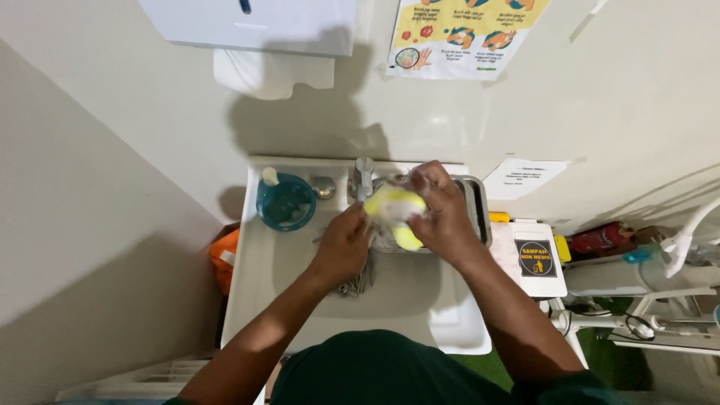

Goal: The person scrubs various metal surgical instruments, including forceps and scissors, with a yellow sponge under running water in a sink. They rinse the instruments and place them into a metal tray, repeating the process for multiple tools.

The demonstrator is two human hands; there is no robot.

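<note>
Over a white sink [255, 247] my two hands meet just below the tap [363, 178]. My right hand [442, 217] is closed around a yellow sponge [395, 208]. My left hand [343, 244] grips a thin metal object against the sponge; what it is I cannot tell, as it is blurred. Several metal utensils [360, 281] lie in the basin under my left wrist.
A blue bowl [285, 202] sits at the sink's back left. A metal tray [476, 210] stands at the right rim. A white lidded bin [536, 259] is to the right, an orange bag [223, 259] to the left. A paper towel dispenser [259, 30] and a poster [461, 34] hang on the wall.
</note>
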